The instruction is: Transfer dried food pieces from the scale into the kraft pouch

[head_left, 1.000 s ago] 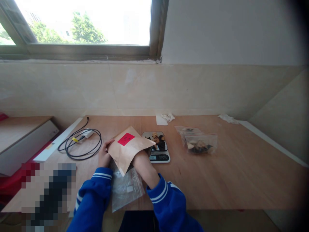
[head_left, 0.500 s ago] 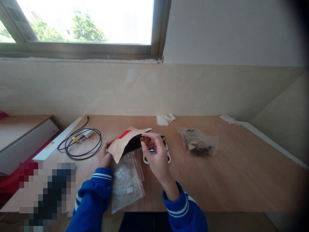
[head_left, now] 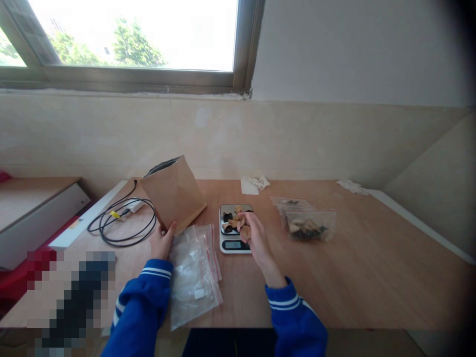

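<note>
Our left hand (head_left: 162, 244) grips the upright brown paper bag (head_left: 173, 197) by its bottom edge; our right hand (head_left: 255, 236) fingers pinch dried pieces (head_left: 243, 229) over the scale (head_left: 235, 244).

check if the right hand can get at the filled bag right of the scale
Probably yes. The right hand is over the scale, and the filled bag lies just beyond with bare table between; nothing blocks it.

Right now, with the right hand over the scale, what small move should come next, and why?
Probably the right hand should let its brown pieces down onto the scale. It hovers just above the platform, where similar pieces already lie, and the left hand steadies the open brown paper bag upright.
</note>
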Demonstrator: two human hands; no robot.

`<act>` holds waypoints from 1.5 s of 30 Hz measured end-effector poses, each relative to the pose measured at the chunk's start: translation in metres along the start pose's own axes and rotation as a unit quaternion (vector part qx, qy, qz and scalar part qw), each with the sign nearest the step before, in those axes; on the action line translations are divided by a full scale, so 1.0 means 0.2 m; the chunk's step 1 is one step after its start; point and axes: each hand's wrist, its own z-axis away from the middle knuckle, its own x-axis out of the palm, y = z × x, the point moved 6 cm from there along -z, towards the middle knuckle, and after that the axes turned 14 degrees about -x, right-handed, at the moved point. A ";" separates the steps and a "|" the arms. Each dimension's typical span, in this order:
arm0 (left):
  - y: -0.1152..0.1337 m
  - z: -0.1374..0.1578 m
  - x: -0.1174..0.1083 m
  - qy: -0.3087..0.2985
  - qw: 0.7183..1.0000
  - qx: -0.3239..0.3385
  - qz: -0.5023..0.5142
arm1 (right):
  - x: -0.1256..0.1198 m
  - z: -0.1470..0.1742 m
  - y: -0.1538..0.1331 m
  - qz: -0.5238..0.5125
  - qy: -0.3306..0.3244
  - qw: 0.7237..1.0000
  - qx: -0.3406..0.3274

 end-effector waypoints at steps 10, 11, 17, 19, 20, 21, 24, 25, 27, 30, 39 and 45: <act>-0.01 -0.01 0.01 -0.003 1.000 -0.009 -0.015 | 0.18 0.03 -0.08 0.602 -0.228 0.757 -0.114; -0.01 -0.01 0.01 -0.005 1.000 -0.006 -0.012 | 0.19 0.03 -0.08 0.612 -0.234 0.746 -0.116; -0.03 -0.01 0.01 -0.009 1.000 -0.009 0.009 | 0.23 0.04 -0.08 0.612 -0.236 0.744 -0.126; -0.03 -0.01 0.02 -0.013 1.000 -0.013 0.004 | 0.20 0.05 -0.10 0.590 -0.222 0.765 -0.133; -0.03 -0.01 0.02 -0.014 1.000 -0.015 0.002 | 0.17 0.05 -0.12 0.574 -0.211 0.780 -0.132; -0.02 -0.01 0.02 -0.015 1.000 -0.016 0.001 | 0.13 0.05 -0.14 0.558 -0.196 0.796 -0.127; -0.02 0.00 0.02 -0.020 1.000 -0.014 0.003 | -0.05 0.04 -0.20 0.515 -0.134 0.840 -0.104; -0.01 0.00 0.02 -0.023 1.000 -0.013 0.005 | -0.11 0.03 -0.22 0.501 -0.113 0.852 -0.102; -0.01 0.00 0.02 -0.022 1.000 -0.010 0.008 | -0.22 0.02 -0.24 0.468 -0.085 0.874 -0.101; -0.01 0.00 0.02 -0.013 1.000 -0.008 -0.005 | -0.28 0.01 -0.22 0.409 -0.076 0.905 -0.094; -0.02 -0.01 0.02 -0.019 1.000 -0.021 -0.008 | 0.12 0.02 -0.07 0.389 -0.202 0.873 -0.213; 0.00 0.00 0.02 -0.014 1.000 0.003 -0.012 | 0.23 -0.02 0.03 0.519 -0.222 0.782 -0.263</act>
